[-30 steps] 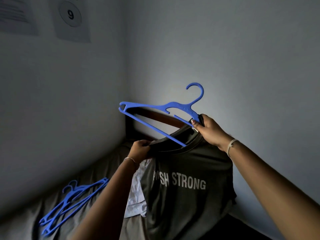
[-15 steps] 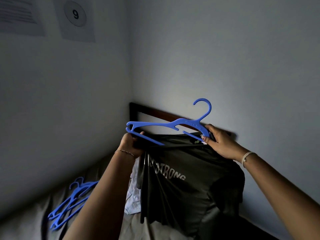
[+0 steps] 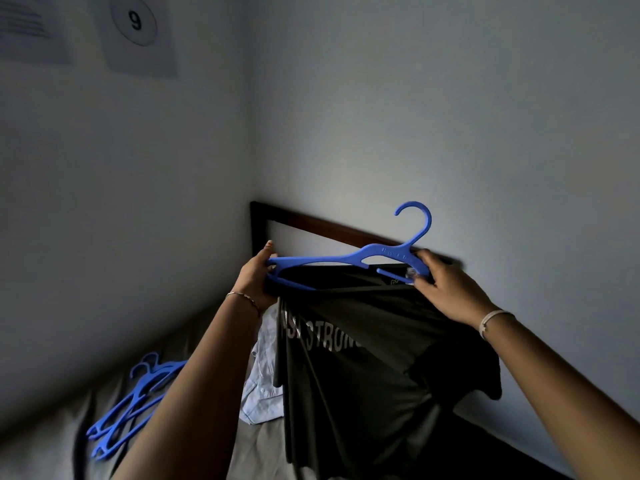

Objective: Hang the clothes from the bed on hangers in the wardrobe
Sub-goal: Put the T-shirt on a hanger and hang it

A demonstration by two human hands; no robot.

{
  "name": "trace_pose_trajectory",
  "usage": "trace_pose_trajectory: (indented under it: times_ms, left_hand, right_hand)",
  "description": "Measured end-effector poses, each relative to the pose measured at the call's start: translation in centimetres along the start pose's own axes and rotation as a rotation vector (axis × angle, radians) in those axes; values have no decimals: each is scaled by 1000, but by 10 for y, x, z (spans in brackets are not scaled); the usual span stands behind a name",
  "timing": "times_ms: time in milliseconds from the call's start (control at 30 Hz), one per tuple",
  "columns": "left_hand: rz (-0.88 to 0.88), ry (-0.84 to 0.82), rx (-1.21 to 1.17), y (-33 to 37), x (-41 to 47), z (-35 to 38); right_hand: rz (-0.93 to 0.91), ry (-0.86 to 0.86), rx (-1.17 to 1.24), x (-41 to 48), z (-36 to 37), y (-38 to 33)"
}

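While the left hand (image 3: 254, 276) grips it, hanger (image 3: 329, 260) spans T-shirt (image 3: 363, 379)

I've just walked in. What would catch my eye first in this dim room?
A bright blue hanger held up in the middle, its left end gripped by the left hand and its neck by the right hand, with a dark, white-lettered T-shirt hanging below it. Lower left, spare hangers lie piled on the bed.

A bedroom: a bed (image 3: 52, 441) with a dark wooden headboard (image 3: 311, 227) sits in a plain wall corner, clothes hangers (image 3: 128, 403) lying on it.
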State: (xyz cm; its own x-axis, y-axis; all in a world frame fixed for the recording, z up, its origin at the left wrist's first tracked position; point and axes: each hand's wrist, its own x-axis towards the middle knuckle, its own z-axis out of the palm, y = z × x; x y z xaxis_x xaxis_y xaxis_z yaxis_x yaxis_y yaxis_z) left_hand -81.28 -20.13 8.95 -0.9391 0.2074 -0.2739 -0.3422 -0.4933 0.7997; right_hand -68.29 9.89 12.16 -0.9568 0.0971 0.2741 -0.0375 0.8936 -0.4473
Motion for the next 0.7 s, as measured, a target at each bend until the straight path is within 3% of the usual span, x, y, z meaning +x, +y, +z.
trace_pose_trajectory:
  times_ms: [100,267,500,700]
  left_hand:
    - [189,123,120,-4,5,-3]
    - [455,282,544,-9,13,-11]
    - [598,370,954,-15,2,-9]
    - [647,517,1023,-28,-4,0]
  right_hand:
    - [-25,-6,125,-1,2,5]
    - [-58,32,72,-2,-1,3]
    - [-82,37,-39,-8,-4,2]
    - [-190,228,-346,-17,6,-10]
